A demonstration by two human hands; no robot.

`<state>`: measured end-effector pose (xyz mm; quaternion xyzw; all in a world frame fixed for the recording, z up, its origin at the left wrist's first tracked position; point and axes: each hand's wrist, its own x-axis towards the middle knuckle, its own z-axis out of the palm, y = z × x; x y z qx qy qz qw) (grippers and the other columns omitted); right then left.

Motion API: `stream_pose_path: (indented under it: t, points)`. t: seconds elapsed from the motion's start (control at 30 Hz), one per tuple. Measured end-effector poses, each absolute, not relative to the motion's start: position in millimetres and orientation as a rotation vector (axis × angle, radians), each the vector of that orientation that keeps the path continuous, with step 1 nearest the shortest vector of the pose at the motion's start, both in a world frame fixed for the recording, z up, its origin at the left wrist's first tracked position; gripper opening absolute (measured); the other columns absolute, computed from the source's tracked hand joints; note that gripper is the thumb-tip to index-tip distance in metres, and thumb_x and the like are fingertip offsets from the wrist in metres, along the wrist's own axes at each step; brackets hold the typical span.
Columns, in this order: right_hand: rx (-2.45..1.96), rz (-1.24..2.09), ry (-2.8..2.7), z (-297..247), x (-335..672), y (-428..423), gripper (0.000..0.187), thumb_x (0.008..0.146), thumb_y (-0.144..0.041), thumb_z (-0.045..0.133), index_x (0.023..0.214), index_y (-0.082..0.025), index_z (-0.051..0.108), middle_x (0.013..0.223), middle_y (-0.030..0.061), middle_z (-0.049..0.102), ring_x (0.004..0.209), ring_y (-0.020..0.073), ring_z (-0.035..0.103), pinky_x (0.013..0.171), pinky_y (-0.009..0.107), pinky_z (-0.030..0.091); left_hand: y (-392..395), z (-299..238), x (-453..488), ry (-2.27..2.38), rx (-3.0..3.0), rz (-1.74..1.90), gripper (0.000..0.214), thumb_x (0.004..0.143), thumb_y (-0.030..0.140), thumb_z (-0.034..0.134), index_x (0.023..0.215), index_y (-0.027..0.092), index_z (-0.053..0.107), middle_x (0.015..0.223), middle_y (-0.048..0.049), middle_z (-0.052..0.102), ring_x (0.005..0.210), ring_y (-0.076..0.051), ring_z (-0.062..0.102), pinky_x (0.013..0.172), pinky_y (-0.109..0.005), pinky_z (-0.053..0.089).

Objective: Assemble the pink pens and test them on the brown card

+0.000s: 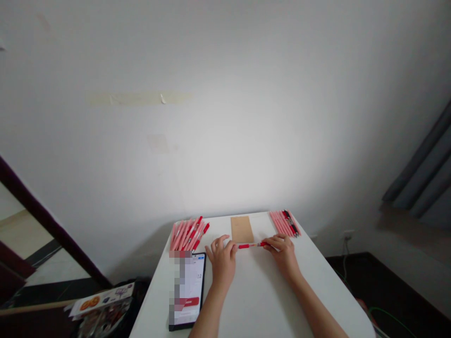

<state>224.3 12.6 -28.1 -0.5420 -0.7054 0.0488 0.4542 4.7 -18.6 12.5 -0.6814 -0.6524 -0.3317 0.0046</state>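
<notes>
A pen (244,246) with red parts and a clear section lies crosswise between my two hands, at or just above the white table. My left hand (222,257) pinches its left end with thumb and finger, the other fingers raised and curved. At the right end, my right hand (283,252) closes its fingertips on the red part, hiding that tip. Just beyond the pen is a flat tan card or notebook (242,228).
Pink and red pens (186,234) lie in a loose pile at the back left. More pink pens (281,224), with a black one (291,222), line the back right. A phone (188,291) lies left of my left forearm. The wall borders the white table (260,295).
</notes>
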Motion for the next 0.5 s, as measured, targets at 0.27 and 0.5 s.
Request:
stream_pose_path:
  t: [0.27, 0.5]
  points:
    - [-1.333, 0.091, -1.732, -27.4, 224.5, 12.3, 0.026, 0.086, -0.045, 0.053, 0.089, -0.031, 0.075, 0.087, 0.0042, 0.073, 0.092, 0.0261, 0.056, 0.084, 0.041, 0.041, -17.2, 11.9, 4.3, -2.034, -2.165, -1.13, 0.02, 0.086, 0.034, 0.049, 0.09, 0.028, 0.069, 0.119, -0.0043, 0.059, 0.115, -0.025, 0.043, 0.103, -0.057, 0.026]
    - [-1.336, 0.116, -1.728, -30.5, 224.4, 13.3, 0.026, 0.085, -0.044, 0.054, 0.09, -0.029, 0.075, 0.087, 0.0054, 0.072, 0.093, 0.0266, 0.056, 0.085, 0.041, 0.041, -18.2, 13.5, 4.0, -2.036, -2.19, -1.135, 0.017, 0.085, 0.03, 0.051, 0.088, 0.028, 0.068, 0.119, -0.0037, 0.059, 0.115, -0.025, 0.043, 0.103, -0.058, 0.025]
